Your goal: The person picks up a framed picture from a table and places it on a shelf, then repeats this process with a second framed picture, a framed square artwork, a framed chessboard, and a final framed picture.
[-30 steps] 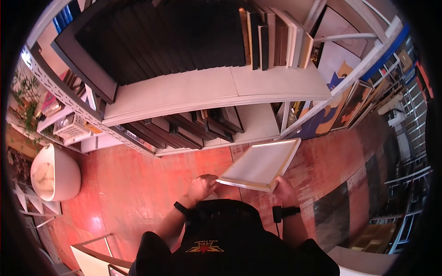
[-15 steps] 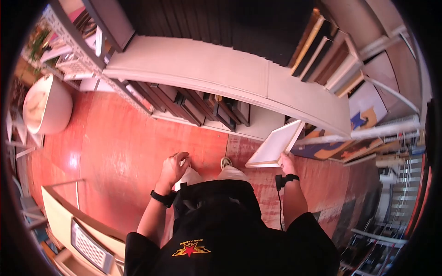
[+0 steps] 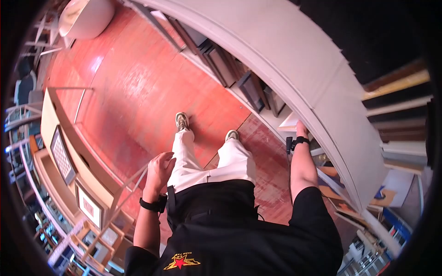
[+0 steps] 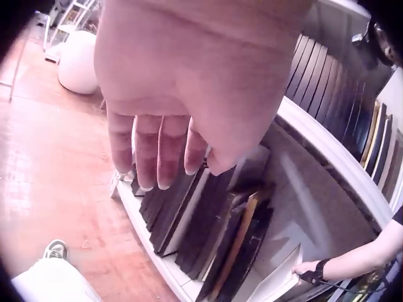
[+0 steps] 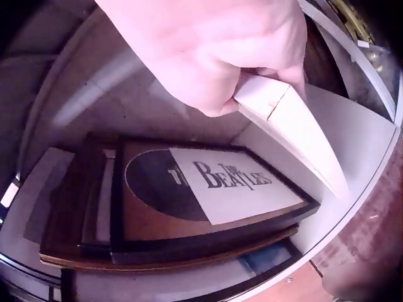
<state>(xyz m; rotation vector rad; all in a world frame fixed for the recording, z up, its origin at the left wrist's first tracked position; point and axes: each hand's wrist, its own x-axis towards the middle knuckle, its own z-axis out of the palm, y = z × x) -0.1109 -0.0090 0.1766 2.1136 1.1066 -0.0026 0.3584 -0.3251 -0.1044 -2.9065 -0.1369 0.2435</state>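
Observation:
My right hand (image 3: 301, 128) reaches into the lower shelf space and grips a light-coloured picture frame (image 5: 302, 135) by one corner. In the right wrist view, my fingers and thumb pinch its edge while its narrow side slants down to the shelf. Beside it leans a dark framed picture (image 5: 220, 195) with a record and "The Beatles" lettering. The upper shelf hides much of the held frame in the head view. My left hand (image 3: 160, 170) hangs near my left thigh, fingers loosely bent, holding nothing; the left wrist view shows its palm (image 4: 195, 69).
Several dark frames (image 3: 221, 64) lean on the lower shelf (image 5: 362, 141). The white upper shelf (image 3: 294, 60) arches over my right arm and bears more frames. A wooden unit with framed pictures (image 3: 90, 204) stands behind on the left; a white tub (image 3: 92, 20) is far left.
My left hand has let go of the picture frame and dropped toward my left thigh. The right hand has carried the frame right and down, under the upper shelf. The view has turned right.

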